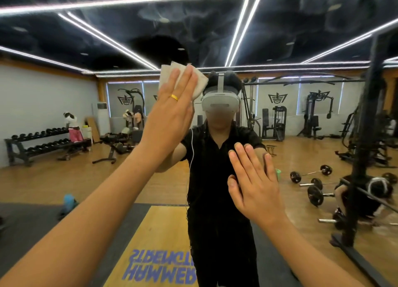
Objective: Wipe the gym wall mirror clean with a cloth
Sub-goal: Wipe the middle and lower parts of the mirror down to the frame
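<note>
The wall mirror (64, 97) fills the whole view and reflects the gym and the person wearing a headset. My left hand (172, 110), with a gold ring, is raised high and presses a folded white cloth (199, 85) flat against the glass with straight fingers. The cloth shows above and to the right of the fingers. My right hand (254, 183) lies lower and to the right, palm flat on the mirror with fingers straight and nothing in it.
A dark vertical rack post (364, 136) stands at the right, next to the mirror. The reflection shows a dumbbell rack (43, 144) at left, barbells (310, 174) on the wooden floor, weight machines at the back and a lifting platform with blue lettering.
</note>
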Available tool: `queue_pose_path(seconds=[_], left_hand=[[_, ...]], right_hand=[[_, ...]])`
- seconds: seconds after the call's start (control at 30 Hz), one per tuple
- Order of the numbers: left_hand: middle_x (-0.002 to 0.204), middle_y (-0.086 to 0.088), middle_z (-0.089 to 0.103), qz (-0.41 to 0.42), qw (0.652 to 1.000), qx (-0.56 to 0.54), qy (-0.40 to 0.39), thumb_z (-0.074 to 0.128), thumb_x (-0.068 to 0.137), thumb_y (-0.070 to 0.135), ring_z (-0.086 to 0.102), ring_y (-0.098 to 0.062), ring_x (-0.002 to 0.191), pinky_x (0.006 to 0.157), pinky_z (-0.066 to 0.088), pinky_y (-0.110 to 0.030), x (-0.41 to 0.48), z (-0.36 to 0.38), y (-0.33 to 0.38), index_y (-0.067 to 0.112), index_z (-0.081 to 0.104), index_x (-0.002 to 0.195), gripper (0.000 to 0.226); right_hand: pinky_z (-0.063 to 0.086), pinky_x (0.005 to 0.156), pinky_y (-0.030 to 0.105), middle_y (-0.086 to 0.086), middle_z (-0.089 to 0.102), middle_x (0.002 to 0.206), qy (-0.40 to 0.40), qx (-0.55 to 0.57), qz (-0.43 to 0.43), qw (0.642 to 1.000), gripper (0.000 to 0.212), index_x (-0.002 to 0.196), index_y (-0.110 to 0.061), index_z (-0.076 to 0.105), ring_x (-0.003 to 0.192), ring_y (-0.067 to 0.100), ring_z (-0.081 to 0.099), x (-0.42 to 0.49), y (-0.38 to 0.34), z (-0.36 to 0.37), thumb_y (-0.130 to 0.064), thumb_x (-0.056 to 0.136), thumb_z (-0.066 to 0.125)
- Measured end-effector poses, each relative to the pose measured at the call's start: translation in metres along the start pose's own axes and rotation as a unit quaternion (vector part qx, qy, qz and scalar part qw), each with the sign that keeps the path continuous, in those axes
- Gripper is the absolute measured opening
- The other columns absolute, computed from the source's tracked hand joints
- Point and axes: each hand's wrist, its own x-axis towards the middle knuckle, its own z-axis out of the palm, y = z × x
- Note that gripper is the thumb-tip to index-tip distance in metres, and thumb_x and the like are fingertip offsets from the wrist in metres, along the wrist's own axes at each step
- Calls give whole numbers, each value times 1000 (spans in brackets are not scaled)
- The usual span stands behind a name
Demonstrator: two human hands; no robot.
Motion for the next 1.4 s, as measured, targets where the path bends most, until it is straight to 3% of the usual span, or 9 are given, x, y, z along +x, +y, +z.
queue_pose_path(seconds=[0.23,0.37,0.47,0.53,0.67,0.87,1.13,1.3,1.4], left_hand=[[174,0,5,-104,994,9,31,28,113,18,5,-21,160,124,32,-46,45,-39,-57,19,12,166,56],[173,-6,12,-200,976,16,89,28,112,21,52,-18,128,98,46,-23,45,-62,-100,21,11,166,57],[173,-10,10,-249,960,6,125,29,111,20,31,-22,152,111,40,-26,54,-55,-97,19,9,167,59],[173,-14,7,-243,962,-6,127,33,111,16,41,-28,146,108,47,-32,66,-44,-74,20,7,167,62],[171,-20,9,-135,989,-38,52,38,109,11,35,-37,148,108,40,-30,72,-13,7,20,6,166,66],[167,-13,31,247,967,37,-48,49,104,10,26,-36,153,124,18,-44,69,11,22,6,34,159,57],[168,-19,22,-171,981,5,89,31,111,18,44,-43,140,100,50,-34,73,-46,-72,17,9,166,60],[173,-9,10,-255,958,13,133,32,110,19,10,-33,159,118,41,-50,78,-25,-47,14,7,166,61],[172,-9,13,-186,977,-7,105,34,109,19,9,-36,158,117,41,-55,87,-13,-13,13,11,166,62]], right_hand=[[16,127,54,8,28,168,-8,2,-3,1000,58,158,-11,37,156,25,25,0,1,1,-32,105,45],[16,127,54,7,28,168,-7,-1,-1,1000,58,158,-11,37,156,25,26,-1,-3,2,-33,105,45],[14,127,54,8,28,168,-5,-7,3,1000,58,158,-11,38,156,25,26,1,-2,2,-33,104,45],[13,127,53,8,28,168,-4,-7,4,1000,58,158,-11,38,156,25,26,2,-2,1,-32,105,44],[12,128,52,8,29,168,-5,3,6,1000,58,158,-11,38,156,25,26,1,-2,0,-32,104,44],[17,126,55,8,29,168,-12,-1,-2,1000,59,158,-11,37,156,25,26,-1,-2,-1,-32,104,45],[16,127,54,9,31,167,-9,1,3,1000,58,157,-10,40,156,25,27,-1,-3,0,-31,103,46],[16,127,54,8,30,168,-20,-5,7,1000,59,158,-11,38,156,26,27,-2,-3,0,-33,103,45],[12,128,52,7,29,168,-20,-3,7,1000,59,157,-12,39,155,26,27,-5,-3,-1,-33,103,44]])
